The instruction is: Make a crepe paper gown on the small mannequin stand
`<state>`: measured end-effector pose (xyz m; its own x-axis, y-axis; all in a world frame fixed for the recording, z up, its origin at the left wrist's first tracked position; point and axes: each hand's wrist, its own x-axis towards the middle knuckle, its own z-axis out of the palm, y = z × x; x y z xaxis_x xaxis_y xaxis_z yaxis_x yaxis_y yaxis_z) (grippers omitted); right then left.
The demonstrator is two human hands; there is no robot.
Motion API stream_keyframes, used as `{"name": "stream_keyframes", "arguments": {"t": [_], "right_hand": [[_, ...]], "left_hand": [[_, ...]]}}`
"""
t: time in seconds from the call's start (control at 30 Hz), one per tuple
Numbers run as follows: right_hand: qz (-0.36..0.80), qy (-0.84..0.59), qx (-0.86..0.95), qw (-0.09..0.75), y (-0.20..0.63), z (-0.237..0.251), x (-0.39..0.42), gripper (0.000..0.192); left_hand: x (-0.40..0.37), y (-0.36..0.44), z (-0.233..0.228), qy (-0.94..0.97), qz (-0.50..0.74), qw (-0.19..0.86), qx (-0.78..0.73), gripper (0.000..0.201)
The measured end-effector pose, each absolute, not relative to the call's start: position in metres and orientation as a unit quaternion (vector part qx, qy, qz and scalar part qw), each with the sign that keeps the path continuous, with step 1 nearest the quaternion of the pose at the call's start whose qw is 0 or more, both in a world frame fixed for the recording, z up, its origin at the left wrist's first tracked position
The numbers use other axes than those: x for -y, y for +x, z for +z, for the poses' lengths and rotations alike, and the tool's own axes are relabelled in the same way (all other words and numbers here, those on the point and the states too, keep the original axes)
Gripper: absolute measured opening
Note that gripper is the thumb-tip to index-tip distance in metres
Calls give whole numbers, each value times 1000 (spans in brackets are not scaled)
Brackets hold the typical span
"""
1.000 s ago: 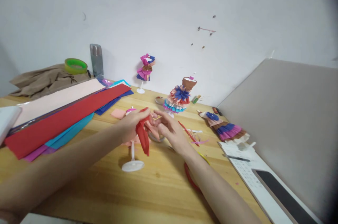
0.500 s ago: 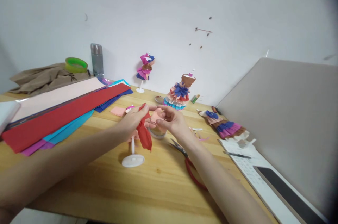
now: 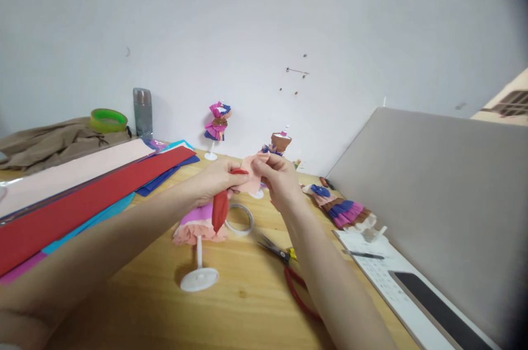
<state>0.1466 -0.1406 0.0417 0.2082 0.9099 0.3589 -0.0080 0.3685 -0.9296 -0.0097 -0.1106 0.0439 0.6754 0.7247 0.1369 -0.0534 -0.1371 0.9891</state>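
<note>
— Paper sheets (image 3: 82,196), long ones in pale pink, red, blue and magenta, cover the left side of the wooden table (image 3: 247,311). What lies on the right?

— A grey panel (image 3: 433,201) leans there, with a white board (image 3: 391,278) at its foot and a dark flat device (image 3: 441,311) on that board.

— And the hands?

— Both are raised above the table's middle. The left hand (image 3: 214,176) pinches a red crepe strip (image 3: 220,209) near its top, and the strip hangs down from the fingers. The right hand (image 3: 280,179) pinches a small pale pink paper piece (image 3: 251,174); the two pieces meet between the hands.

— What stands below them?

— A little dress form with a pink ruffled skirt (image 3: 198,229) on a white stand (image 3: 199,278), just under the hanging strip. A tape ring (image 3: 239,219) lies beside it, and red-handled scissors (image 3: 289,273) lie under the right forearm.

— Anything further back?

— Two dressed paper figures (image 3: 218,124) (image 3: 280,143) stand near the wall, a third figure (image 3: 342,209) lies by the panel, and a grey bottle (image 3: 142,110) and green tape roll (image 3: 108,119) sit at the far left, the roll on brown cloth (image 3: 49,143).
</note>
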Motion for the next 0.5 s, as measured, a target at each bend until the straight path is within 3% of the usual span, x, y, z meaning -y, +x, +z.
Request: {"name": "stream_keyframes", "arguments": {"t": [0.27,0.5], "right_hand": [[339,-424,558,628,155,34,138,17],[372,-421,498,661,161,39,139,27]], "left_hand": [[100,-9,46,775,274,515,-244,18],[103,-15,60,795,214,481,-301,20]]}}
